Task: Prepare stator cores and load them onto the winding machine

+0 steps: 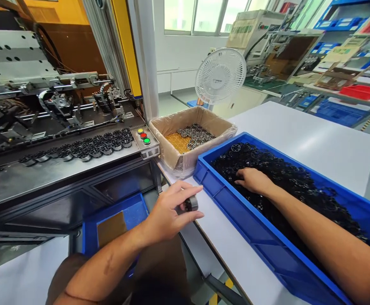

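Observation:
My left hand [169, 209] is closed around a small round part [191, 203] with a grey metal rim and a dark inside, held over the table's near edge. My right hand [255, 180] reaches into a long blue bin [245, 212] heaped with small black plastic parts [286, 169]. Its fingertips are down among the black parts, so I cannot see whether they grip one. On the machine's metal ledge to the left sit several round metal-rimmed parts [96, 146] in rows.
A plastic-lined carton [172, 154] holding round parts stands beyond the blue bin. Left of it is a control box [150, 151] with yellow, red and green buttons. A white fan [220, 76] stands behind. Below the ledge lies a blue tray [134, 212].

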`<state>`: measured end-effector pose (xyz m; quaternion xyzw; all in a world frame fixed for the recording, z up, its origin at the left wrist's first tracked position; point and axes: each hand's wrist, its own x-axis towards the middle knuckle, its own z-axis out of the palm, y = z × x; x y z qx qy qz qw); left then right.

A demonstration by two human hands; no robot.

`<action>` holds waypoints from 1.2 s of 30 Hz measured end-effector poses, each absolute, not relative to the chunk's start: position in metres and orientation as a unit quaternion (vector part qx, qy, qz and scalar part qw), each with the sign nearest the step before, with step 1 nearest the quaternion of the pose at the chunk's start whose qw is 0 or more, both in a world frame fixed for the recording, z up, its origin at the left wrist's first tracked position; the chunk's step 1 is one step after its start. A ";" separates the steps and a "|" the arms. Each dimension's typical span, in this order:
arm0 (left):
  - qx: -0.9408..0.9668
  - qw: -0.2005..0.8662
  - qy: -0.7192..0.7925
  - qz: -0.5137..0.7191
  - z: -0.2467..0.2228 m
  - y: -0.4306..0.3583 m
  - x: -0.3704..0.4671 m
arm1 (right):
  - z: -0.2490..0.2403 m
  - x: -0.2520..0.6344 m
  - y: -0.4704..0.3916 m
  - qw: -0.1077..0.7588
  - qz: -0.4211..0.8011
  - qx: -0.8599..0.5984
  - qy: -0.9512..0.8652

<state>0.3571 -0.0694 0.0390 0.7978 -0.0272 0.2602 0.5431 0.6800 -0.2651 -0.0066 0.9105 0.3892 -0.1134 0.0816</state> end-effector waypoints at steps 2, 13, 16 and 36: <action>0.803 0.529 -0.046 0.272 0.043 -0.068 0.355 | -0.008 0.681 -0.263 0.082 -0.120 0.911 0.387; 0.641 0.750 0.001 0.163 0.048 -0.070 0.348 | 0.025 0.664 -0.258 -0.021 -0.021 0.931 0.365; 0.566 0.813 0.036 0.128 0.045 -0.072 0.351 | 0.053 0.625 -0.254 -0.097 0.038 0.913 0.394; 0.574 0.799 -0.010 0.178 0.036 -0.091 0.361 | 0.079 0.491 -0.252 -0.356 0.161 0.605 0.694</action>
